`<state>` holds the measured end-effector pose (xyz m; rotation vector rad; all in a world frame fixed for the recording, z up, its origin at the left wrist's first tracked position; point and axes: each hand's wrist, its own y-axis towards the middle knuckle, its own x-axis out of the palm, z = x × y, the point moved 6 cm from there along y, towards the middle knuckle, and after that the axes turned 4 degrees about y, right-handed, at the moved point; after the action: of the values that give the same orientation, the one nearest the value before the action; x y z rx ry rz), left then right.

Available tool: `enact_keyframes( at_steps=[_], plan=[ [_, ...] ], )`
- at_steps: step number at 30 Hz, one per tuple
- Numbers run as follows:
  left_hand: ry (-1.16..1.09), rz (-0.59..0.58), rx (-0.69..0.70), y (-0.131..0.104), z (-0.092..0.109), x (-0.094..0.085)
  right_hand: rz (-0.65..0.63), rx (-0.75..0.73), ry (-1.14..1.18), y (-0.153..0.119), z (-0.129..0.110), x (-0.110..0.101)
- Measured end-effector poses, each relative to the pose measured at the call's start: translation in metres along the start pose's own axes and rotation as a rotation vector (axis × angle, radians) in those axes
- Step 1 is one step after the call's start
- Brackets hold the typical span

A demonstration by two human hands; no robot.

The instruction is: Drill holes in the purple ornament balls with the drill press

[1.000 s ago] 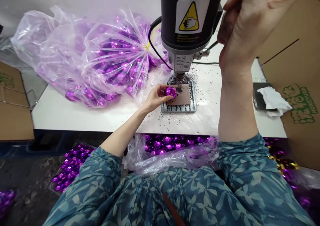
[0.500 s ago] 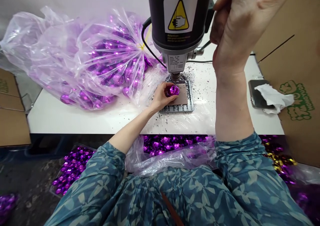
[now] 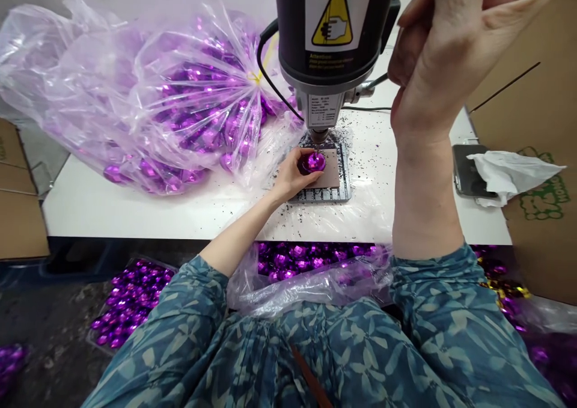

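Between thumb and fingers, my left hand [image 3: 292, 175] grips a shiny purple faceted ball [image 3: 316, 162]. The ball rests on a brown board [image 3: 332, 176] that lies on the slotted metal base [image 3: 345, 179] of a small drill press [image 3: 331, 65]. Right above the ball is the chuck [image 3: 318, 135]; whether the bit touches the ball I cannot tell. At the upper right my right hand [image 3: 444, 53] is closed around the end of the press's feed lever [image 3: 377, 82], its grip hidden in the fingers. Dark shavings [image 3: 356, 155] are scattered around the base.
A tied clear bag [image 3: 198, 107] of purple balls fills the table's left side. More balls [image 3: 311, 258] sit in a plastic-lined container at my lap, and others in a tray [image 3: 130, 303] at lower left. A phone [image 3: 469, 170] with crumpled tissue [image 3: 518, 170] lies right, by a cardboard box [image 3: 541, 95].
The view has shifted slightly, so the press and my right hand appear a little further right. Both hands keep their holds, and the ball stays on the board.
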<state>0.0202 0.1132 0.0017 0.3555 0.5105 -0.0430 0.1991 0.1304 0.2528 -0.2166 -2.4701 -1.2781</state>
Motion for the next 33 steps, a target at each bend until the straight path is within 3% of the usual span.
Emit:
enact_keyframes(
  at_steps=[10,15,21,30,33],
  plan=[
    [-0.057,-0.05,0.039,0.002,-0.006,0.006,-0.024,0.126,-0.082,-0.004,-0.01,0.003],
    [-0.038,-0.035,0.075,0.003,-0.006,0.007,-0.02,0.109,-0.074,-0.004,-0.012,0.003],
    [-0.024,-0.017,0.076,0.0,-0.005,0.008,0.02,-0.043,0.013,-0.016,-0.008,-0.007],
    [-0.046,0.038,-0.003,-0.005,-0.008,0.009,-0.005,-0.364,-0.087,-0.055,-0.005,-0.026],
    [-0.055,0.044,-0.001,-0.005,-0.008,0.008,0.056,-0.32,-0.203,-0.059,0.001,-0.03]
  ],
)
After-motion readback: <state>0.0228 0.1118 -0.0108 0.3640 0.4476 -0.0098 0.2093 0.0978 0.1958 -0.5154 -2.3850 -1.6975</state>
